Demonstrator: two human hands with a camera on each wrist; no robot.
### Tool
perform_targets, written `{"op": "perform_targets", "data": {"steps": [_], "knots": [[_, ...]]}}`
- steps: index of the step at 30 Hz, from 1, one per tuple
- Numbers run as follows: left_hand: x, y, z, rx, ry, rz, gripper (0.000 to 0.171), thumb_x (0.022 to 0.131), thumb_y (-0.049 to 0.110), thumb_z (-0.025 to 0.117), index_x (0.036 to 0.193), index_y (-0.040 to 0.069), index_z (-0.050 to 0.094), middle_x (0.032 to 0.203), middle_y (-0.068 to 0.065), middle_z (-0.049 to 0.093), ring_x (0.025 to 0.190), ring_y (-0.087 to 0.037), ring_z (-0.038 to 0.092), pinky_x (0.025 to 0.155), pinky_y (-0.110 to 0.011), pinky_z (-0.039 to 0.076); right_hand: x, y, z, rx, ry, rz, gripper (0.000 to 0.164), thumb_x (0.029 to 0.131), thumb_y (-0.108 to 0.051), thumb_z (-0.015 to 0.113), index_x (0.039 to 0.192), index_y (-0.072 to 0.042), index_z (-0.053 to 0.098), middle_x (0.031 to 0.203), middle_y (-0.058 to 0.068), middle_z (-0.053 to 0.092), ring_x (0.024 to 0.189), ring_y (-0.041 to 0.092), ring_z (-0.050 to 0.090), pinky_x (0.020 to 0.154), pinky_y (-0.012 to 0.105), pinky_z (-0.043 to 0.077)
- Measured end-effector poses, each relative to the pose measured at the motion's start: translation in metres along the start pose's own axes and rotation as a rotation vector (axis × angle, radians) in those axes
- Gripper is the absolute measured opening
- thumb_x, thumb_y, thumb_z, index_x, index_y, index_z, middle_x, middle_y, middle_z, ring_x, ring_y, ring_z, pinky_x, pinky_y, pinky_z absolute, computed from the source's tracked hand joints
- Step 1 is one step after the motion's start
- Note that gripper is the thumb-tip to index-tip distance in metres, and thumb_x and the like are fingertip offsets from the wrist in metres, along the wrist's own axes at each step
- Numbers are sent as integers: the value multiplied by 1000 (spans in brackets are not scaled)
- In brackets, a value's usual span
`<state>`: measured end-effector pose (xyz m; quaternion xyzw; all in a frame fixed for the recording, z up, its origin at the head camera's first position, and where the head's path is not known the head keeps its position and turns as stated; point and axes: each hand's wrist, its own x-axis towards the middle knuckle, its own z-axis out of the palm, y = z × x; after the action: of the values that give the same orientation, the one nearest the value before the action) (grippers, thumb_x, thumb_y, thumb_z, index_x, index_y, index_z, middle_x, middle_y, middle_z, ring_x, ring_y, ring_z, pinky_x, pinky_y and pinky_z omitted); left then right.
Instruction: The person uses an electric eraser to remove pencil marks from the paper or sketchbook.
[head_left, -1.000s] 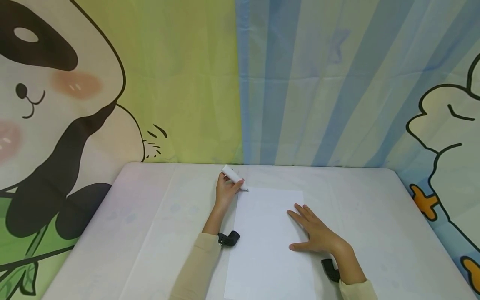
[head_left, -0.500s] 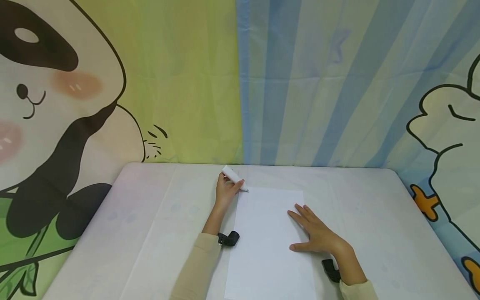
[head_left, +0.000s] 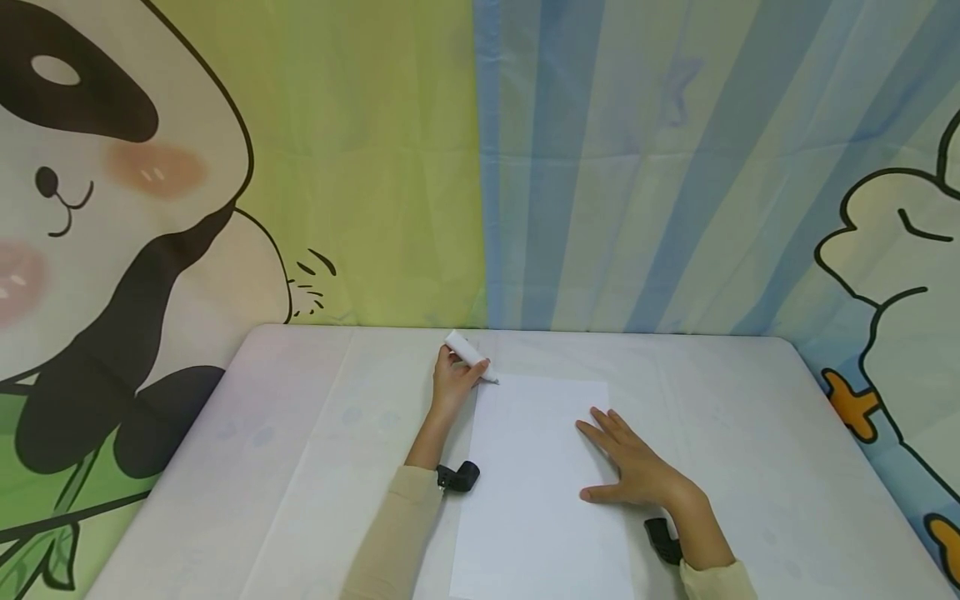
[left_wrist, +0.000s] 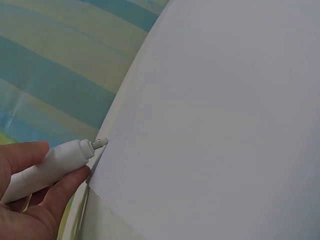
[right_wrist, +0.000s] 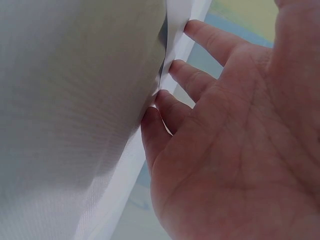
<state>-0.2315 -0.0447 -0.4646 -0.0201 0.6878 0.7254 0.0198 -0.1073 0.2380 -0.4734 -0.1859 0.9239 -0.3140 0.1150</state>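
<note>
My left hand (head_left: pixel 452 385) grips a white electric eraser (left_wrist: pixel 62 162) between thumb and fingers. Its narrow tip (left_wrist: pixel 104 142), set in a metal collar, sits right at the far left corner of a white sheet of paper (head_left: pixel 538 467). Faint thin lines show on the sheet near that tip in the left wrist view. On the paper's right side, my right hand (head_left: pixel 637 468) lies with fingers spread, and its fingertips (right_wrist: pixel 192 26) touch the sheet close to its edge.
Paper and hands are on a white-covered table (head_left: pixel 300 500) with rounded corners. Behind it hangs a printed curtain (head_left: pixel 600 167) with a panda picture (head_left: pixel 187 292) at left. Each wrist wears a small black camera, the left one (head_left: pixel 458 477) overlapping the sheet in the head view.
</note>
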Motion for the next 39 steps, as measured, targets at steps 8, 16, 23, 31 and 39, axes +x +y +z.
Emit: {"op": "perform_targets", "data": {"steps": [8, 16, 23, 31, 39], "knots": [[1, -2, 0, -10, 11, 9, 54, 87, -4, 67, 131, -9, 37, 109, -20, 49, 92, -26, 65, 82, -40, 59, 0, -1, 0, 4, 1, 6, 98, 73, -44, 83, 149, -5, 35, 157, 26, 17, 142, 52, 8, 105, 75, 19], [3, -4, 1, -26, 8, 11, 55, 87, -5, 67, 132, -9, 36, 109, -20, 50, 98, -35, 65, 83, -40, 59, 0, -1, -1, -11, 4, 5, 99, 73, -45, 83, 149, -4, 35, 157, 26, 18, 142, 52, 8, 106, 75, 20], [5, -3, 0, -36, 2, 18, 55, 87, -5, 66, 133, -9, 35, 109, -19, 49, 101, -39, 64, 86, -42, 58, 0, -1, -2, -21, 8, 10, 99, 73, -45, 83, 149, -4, 35, 157, 26, 18, 142, 52, 9, 106, 75, 19], [3, -3, -1, -16, -7, 20, 55, 87, -4, 66, 133, -8, 37, 112, -20, 49, 96, -31, 65, 83, -37, 59, 0, 0, -1, -15, 21, -2, 98, 73, -45, 83, 149, -5, 36, 157, 26, 19, 142, 52, 9, 106, 75, 20], [4, -9, -2, 1, 1, 29, 55, 87, -2, 67, 133, -8, 37, 112, -20, 49, 94, -29, 65, 85, -41, 58, -1, -2, 0, -7, 20, -3, 98, 73, -45, 83, 149, -5, 36, 157, 26, 18, 142, 53, 9, 105, 76, 19]]}}
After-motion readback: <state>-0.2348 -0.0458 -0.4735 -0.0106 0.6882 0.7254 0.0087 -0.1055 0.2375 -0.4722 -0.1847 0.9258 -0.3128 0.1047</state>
